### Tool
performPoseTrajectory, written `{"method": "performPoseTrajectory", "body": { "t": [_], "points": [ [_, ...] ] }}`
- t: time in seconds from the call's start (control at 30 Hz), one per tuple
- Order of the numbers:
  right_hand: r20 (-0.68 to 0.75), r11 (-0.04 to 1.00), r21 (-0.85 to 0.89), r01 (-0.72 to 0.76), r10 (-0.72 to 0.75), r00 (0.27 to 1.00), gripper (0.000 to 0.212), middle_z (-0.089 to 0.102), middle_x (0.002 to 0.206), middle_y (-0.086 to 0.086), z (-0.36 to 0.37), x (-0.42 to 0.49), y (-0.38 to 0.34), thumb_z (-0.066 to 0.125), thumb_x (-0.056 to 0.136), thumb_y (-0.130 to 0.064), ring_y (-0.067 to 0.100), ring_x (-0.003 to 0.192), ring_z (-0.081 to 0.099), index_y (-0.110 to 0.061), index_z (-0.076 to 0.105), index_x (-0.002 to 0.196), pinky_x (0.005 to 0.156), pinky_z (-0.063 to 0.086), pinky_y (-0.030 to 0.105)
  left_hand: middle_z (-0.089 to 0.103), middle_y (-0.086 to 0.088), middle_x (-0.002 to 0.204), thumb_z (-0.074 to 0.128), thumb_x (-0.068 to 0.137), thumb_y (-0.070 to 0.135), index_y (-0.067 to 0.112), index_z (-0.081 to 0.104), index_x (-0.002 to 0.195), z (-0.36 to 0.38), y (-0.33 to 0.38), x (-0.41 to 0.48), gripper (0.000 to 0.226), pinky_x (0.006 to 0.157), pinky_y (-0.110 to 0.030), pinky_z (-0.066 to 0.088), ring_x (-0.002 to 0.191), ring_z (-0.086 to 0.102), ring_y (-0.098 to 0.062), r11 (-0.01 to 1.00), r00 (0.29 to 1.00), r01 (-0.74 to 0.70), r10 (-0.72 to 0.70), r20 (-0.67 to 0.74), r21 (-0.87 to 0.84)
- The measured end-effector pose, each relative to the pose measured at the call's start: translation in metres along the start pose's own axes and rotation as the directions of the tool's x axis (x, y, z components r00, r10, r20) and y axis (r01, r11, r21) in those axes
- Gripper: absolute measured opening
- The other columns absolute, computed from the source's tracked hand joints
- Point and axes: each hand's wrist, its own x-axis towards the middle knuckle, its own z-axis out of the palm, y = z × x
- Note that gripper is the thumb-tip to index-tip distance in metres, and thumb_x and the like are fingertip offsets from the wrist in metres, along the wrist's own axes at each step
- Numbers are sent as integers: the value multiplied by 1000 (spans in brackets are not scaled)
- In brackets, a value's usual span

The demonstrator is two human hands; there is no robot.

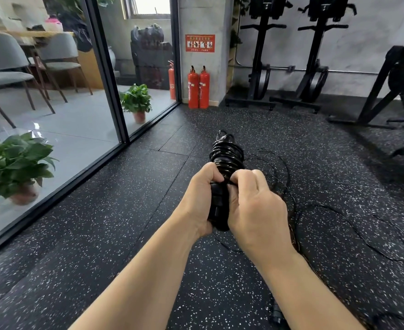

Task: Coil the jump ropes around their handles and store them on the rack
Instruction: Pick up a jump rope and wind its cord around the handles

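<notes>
left hand (pixel 199 198) grips handles (pixel 217 210) | right hand (pixel 253 201) pinches rope (pixel 227 156) at coil | risk: a slipped pinch may spring the wraps loose; floor slack (pixel 353 227) may snag

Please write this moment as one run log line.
left hand: grips black handles | right hand: pinches thin black cord | loose cord on floor

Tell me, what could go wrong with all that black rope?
1. The coils bulge loosely around the handles; if the right hand, pinching the rope, lets the end slip, they might spring undone.
2. The left hand alone grips the handles, so a hard tug could twist the bundle.
3. Loose rope loops across the floor beside the person; a foot could catch it, or it may tangle.
</notes>
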Motion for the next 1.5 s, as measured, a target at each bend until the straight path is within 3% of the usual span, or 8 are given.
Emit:
{"method": "performPoseTrajectory", "body": {
  "t": [0.1,0.23,0.3,0.4,0.73,0.97,1.27,1.5],
  "points": [
    [131,981,183,-56,32,991,15,57,85,-2,-6,5,7,55,92,-28,18,62,57,-13,59,93,52,45,31,44,0,49,37,84,25,18,49,44,-7,2,2,41,51,-21,31,40,39,-15,1000,1000,10,-10,26,-6],
    [266,840,465,-281,170,949,6,63,77,-6,-25,16,25,61,92,-21,8,60,55,-22,64,87,52,44,21,61,-15,69,44,69,25,6,63,73,-13,6,2,27,54,-25,38,56,52,-23,999,994,51,-50,99,-11],
    [220,817,507,-275,185,958,13,66,78,-5,-33,19,34,61,92,-10,7,63,58,-21,68,90,54,45,17,63,-18,80,47,60,28,5,58,94,-16,5,4,42,51,-22,41,57,56,-25,995,986,102,-101,133,-6],
    [230,824,532,-196,82,970,19,66,89,-3,-34,19,33,65,87,2,3,79,62,-14,73,93,66,46,8,62,-19,82,46,61,29,5,55,87,-17,3,7,36,48,-20,42,56,56,-25,987,968,155,-162,193,51],
    [271,949,300,99,-184,945,18,54,81,-4,-23,9,37,59,87,-16,12,72,56,-12,76,93,60,52,34,58,-12,58,40,67,23,9,60,49,-10,-10,7,30,55,-26,33,48,55,-25,970,950,181,-215,225,163],
    [263,948,187,257,-300,917,15,52,80,-1,-26,-1,36,57,89,-10,17,75,52,-5,70,88,57,51,38,60,-15,65,41,64,27,6,60,55,-14,-13,9,29,50,-20,39,52,55,-26,947,901,278,-316,297,163],
    [222,955,217,203,-251,942,14,57,85,0,-25,-10,42,59,88,-12,17,79,57,-6,71,95,67,52,33,56,-15,80,45,65,32,4,50,83,-17,-17,15,34,51,-21,39,56,57,-28,891,819,408,-453,353,199],
    [100,986,165,-7,-10,995,6,59,76,-3,-23,-16,35,70,79,-17,16,63,57,-11,67,78,53,50,35,58,-15,67,47,62,28,5,52,73,-12,-15,17,27,52,-22,41,54,56,-27,933,876,317,-356,324,168]
  ]
}}
